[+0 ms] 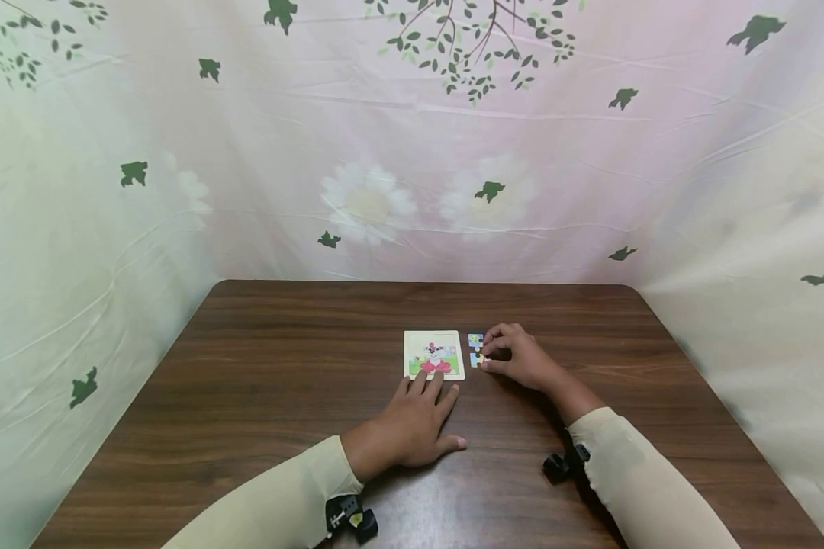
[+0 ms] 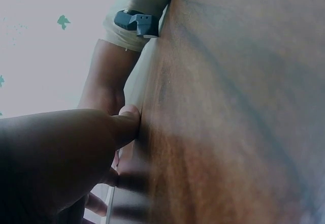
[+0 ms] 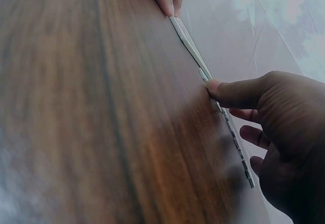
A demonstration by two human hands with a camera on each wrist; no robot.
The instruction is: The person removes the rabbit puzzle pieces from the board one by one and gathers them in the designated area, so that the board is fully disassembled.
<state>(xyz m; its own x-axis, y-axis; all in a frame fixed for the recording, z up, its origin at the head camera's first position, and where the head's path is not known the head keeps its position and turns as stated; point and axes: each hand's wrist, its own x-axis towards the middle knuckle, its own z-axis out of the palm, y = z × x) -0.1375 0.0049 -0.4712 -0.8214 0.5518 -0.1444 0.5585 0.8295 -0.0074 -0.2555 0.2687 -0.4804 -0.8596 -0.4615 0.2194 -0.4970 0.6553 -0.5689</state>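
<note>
A white-framed picture puzzle board (image 1: pixel 415 335) lies flat on the table, showing a cartoon animal in pink. My left hand (image 1: pixel 415 427) is spread flat, its fingertips resting on the board's near edge and its thumb out to the right. Just right of the board lie small jigsaw puzzle pieces (image 1: pixel 476 341), blue with yellow. My right hand (image 1: pixel 522 358) bends its thumb and fingers round the right side of these pieces and grips at them. In the right wrist view the thumb (image 3: pixel 228 93) touches the edge of a thin row of pieces (image 3: pixel 238 145); some are hidden behind the fingers.
The brown wooden table (image 1: pixel 281 328) has rounded far corners. A pale cloth (image 1: pixel 412 259) printed with leaves, birds and flowers hangs behind it and on both sides. A small black camera is strapped to each wrist, the left one (image 1: pixel 346 515) close above the table.
</note>
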